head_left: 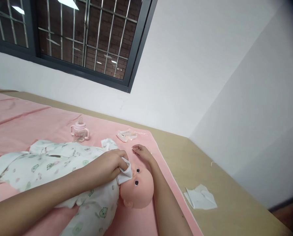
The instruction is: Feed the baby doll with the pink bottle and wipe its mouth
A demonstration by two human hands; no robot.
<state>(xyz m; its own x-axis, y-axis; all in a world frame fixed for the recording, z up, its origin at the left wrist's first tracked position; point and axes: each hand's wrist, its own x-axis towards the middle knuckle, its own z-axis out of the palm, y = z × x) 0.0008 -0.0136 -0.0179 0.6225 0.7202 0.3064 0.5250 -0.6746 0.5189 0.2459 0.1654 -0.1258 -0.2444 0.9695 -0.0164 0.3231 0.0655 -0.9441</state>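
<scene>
A baby doll (142, 193) lies on its back on a pink cloth, its head toward the right. It wears a white sleepsuit (94, 193) with green and pink prints. My left hand (114, 163) is closed on a white tissue (124, 175) and presses it to the doll's mouth and chin, so the lower face is hidden. Past the top side of the doll's head, my right hand (142, 153) lies on the cloth with its fingers stretched out and nothing in them. The right forearm runs along the crown of the head.
A pink two-handled baby bottle (79, 131) stands upright behind the doll. Near it lies a clear plastic packet (126, 135). A folded white tissue (201, 197) rests on the wooden tabletop (176, 157), right of the pink cloth (50, 114). White walls and a barred window border the table.
</scene>
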